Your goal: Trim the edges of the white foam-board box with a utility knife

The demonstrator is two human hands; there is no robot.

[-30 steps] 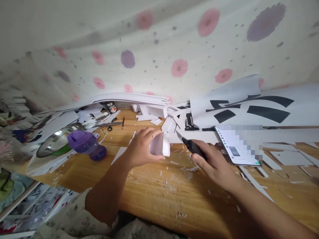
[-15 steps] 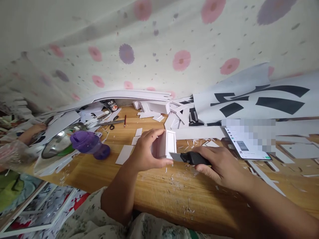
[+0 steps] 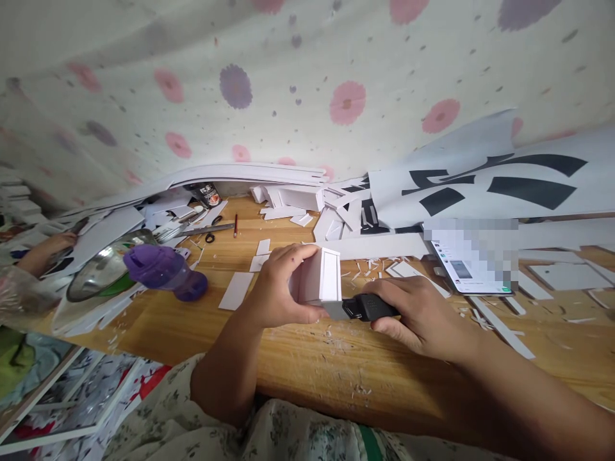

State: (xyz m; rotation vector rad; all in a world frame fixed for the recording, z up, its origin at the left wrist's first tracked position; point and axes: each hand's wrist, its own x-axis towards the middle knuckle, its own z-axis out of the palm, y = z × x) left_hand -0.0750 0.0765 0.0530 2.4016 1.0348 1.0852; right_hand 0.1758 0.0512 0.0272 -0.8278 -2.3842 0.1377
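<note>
My left hand [image 3: 281,288] is wrapped round a small white foam-board box [image 3: 323,275], thumb below and fingers over its top, holding it above the wooden table. In my right hand [image 3: 418,314] is a black-handled utility knife [image 3: 372,307], gripped with the handle pointing left. Its blade lies along the lower edge of the box, partly hidden by it; whether it cuts in, I cannot tell. White shavings lie scattered on the table below and beside both hands.
Left of my hands stand a purple bottle [image 3: 166,272] and a metal bowl [image 3: 103,269]; scissors [image 3: 211,229] lie behind. A tablet [image 3: 468,259] and white strips are at the right. Another person's hand [image 3: 52,246] is at the far left. A patterned sheet [image 3: 533,186] leans against the wall.
The knife has shifted slightly left, and its blade has passed further under the lower edge of the box. My left hand keeps its hold; the whole view has shifted a little.
</note>
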